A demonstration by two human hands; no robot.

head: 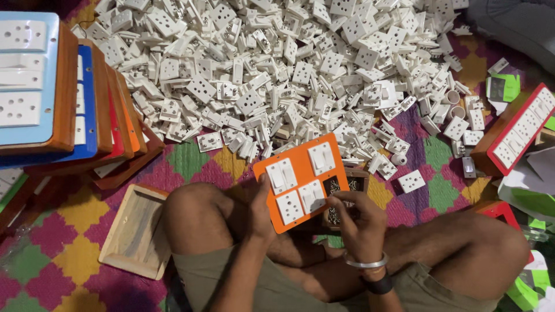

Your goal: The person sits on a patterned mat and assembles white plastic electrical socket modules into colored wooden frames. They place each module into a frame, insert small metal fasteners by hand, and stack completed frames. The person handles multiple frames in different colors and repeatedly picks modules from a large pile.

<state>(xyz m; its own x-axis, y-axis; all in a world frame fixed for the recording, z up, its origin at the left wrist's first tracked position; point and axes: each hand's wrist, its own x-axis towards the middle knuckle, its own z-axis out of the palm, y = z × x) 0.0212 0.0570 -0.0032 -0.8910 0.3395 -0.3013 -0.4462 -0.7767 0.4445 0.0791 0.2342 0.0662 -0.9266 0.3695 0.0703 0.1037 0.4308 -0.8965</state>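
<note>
I had the orange plate (300, 182) up over my lap, tilted, with four white switch and socket pieces seated in it. My left hand (261, 211) gripped its lower left edge, thumb on the face and fingers curled behind. My right hand (355, 222) had its fingertips pressed together at the plate's lower right side, right by the bottom right switch (313, 196); I could not tell whether they pinched a screw or only touched the plate.

The risk I judged greatest was the plate slipping, since the left hand held it by one edge only; a push from the right hand could have twisted it loose and popped a piece out. Just behind the plate sat a small wooden box of screws (342, 199), and a dropped plate or a nudge of my wrist could have tipped it onto the patterned mat (191, 159), where screws would vanish among the heap of white parts (277, 63).

Much stayed hidden: the plate's back, my left fingers, most of the screw box, and whatever lay between my right fingertips. The stack of boards (63, 92) at left and the red board (514, 133) at right were cut off by the frame.
</note>
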